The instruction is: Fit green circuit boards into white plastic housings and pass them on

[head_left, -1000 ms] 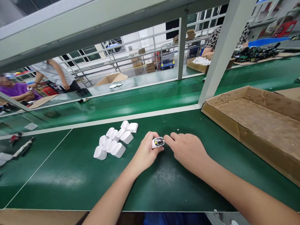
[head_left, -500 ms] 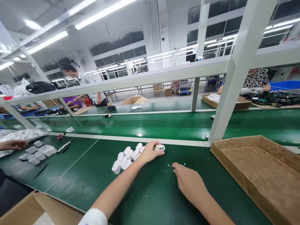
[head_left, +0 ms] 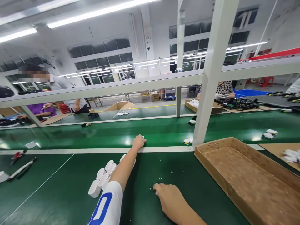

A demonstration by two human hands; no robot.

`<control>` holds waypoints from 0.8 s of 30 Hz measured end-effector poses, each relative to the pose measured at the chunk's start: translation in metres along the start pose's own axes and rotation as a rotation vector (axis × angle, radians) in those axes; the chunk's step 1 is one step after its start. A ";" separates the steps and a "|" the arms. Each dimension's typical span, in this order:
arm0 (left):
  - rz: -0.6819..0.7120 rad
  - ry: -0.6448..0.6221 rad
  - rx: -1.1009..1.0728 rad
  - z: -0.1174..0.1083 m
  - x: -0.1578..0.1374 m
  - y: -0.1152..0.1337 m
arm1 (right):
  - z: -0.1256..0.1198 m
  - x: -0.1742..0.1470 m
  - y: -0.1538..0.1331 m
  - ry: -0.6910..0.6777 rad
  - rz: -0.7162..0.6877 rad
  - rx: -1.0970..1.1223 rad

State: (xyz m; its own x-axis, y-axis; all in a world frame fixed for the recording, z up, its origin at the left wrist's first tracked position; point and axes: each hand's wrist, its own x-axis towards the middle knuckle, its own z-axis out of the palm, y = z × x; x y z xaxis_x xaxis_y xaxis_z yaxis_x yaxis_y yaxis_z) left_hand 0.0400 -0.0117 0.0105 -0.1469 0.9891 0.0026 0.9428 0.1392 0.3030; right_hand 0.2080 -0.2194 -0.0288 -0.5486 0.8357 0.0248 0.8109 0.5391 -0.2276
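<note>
Head view: we see one left hand (head_left: pixel 138 142) pinching one small white piece (head_left: pixel 142 137) over the green belt (head_left: pixel 110 137).
One right hand (head_left: pixel 171 198) curls at the worktable (head_left: pixel 58 190), whether gripping anything we cannot tell; we count at least six white shells (head_left: pixel 103 180) beside the left forearm (head_left: pixel 125 172) and one cardboard tray (head_left: pixel 253 178).

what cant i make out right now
All in the head view:
- white piece: mostly covered by the left hand
- some white cups: hidden behind the left forearm
- small bit by the right hand: too small to identify
- cardboard tray: near end cut off by picture edges
</note>
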 end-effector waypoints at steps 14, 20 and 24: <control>0.195 -0.274 0.463 -0.030 -0.102 -0.045 | -0.031 0.018 0.027 0.213 0.411 0.227; 0.277 -0.135 0.429 -0.029 -0.111 -0.034 | -0.063 0.073 0.099 0.230 0.767 0.105; 0.332 -0.003 0.326 -0.031 -0.116 -0.034 | -0.071 0.102 0.126 0.216 0.918 0.103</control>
State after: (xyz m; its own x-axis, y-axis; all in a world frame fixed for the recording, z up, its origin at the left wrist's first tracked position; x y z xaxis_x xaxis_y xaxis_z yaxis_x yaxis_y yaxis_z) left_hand 0.0156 -0.1328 0.0294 0.1792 0.9828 0.0454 0.9836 -0.1780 -0.0296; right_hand 0.2688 -0.0583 0.0144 0.3527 0.9353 -0.0295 0.8792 -0.3420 -0.3319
